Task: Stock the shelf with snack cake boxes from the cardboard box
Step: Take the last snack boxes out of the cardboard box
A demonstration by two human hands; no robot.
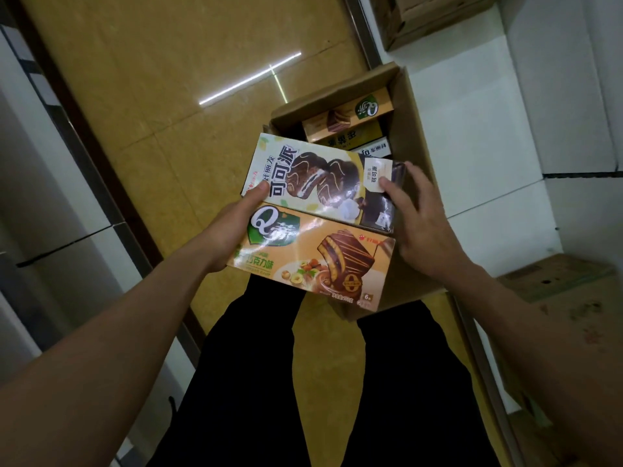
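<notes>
I hold two snack cake boxes side by side above an open cardboard box point(409, 129) on the floor. The far one is a white and brown chocolate pie box point(317, 178); the near one is an orange cake box point(313, 257). My left hand point(232, 227) grips their left ends, thumb on the white box. My right hand point(421, 220) grips the right end of the white box, thumb on its top face. Inside the cardboard box lie more snack boxes point(350, 119), partly hidden by the held ones.
White shelving point(488, 129) runs along the right, with cardboard cartons at top right point(428, 18) and lower right point(556, 278). A grey cabinet point(40, 197) stands at left. Yellow floor point(161, 96) lies between them; my legs in black trousers point(303, 382) are below.
</notes>
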